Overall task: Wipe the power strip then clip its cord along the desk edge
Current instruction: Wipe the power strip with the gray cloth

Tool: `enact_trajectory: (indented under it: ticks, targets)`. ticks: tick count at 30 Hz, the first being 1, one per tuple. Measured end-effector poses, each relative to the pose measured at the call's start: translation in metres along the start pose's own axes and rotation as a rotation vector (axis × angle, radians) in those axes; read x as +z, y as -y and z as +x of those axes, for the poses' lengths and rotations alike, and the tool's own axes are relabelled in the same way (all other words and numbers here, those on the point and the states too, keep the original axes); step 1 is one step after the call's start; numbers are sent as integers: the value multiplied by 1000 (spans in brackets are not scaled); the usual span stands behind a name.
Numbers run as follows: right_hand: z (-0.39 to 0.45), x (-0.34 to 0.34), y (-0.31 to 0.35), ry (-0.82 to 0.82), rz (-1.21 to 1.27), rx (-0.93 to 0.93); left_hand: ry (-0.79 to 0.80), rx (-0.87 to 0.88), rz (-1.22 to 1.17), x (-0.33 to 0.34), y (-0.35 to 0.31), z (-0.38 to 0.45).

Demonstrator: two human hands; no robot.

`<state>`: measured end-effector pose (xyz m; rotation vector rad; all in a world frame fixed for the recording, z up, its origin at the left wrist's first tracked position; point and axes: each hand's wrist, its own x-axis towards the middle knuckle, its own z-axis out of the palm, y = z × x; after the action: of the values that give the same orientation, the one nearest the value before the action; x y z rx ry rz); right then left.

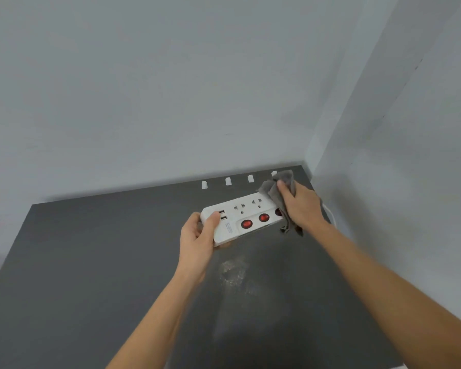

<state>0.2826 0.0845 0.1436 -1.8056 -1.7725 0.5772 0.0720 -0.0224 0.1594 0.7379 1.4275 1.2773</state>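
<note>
A white power strip (240, 217) with red rocker switches and two USB ports is held a little above the dark grey desk (91, 262). My left hand (197, 235) grips its near left end, thumb on top. My right hand (301, 206) presses a grey cloth (280, 190) onto the strip's right end, covering it. The white cord (332, 215) shows only as a short loop behind my right wrist. Several small white cable clips (228, 181) stand in a row along the desk's far edge by the wall.
Walls close the desk in at the back and on the right, forming a corner behind my right hand. A pale dusty smear (233, 271) marks the desk surface below the strip. The desk's left edge runs diagonally at the left.
</note>
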Motion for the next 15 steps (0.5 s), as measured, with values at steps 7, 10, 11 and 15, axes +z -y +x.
enact_trajectory:
  ticks: [7, 10, 11, 15]
  targets:
    - [12, -17, -25, 251, 136, -10, 19, -28, -16, -31, -6, 17]
    - [20, -26, -54, 210, -22, -68, 49, -43, -31, -45, -9, 26]
    - [23, -30, -64, 201, -53, -57, 57, -43, -27, -51, -9, 29]
    - [28, -41, -87, 157, -117, -8, 60, -74, -15, -67, -1, 42]
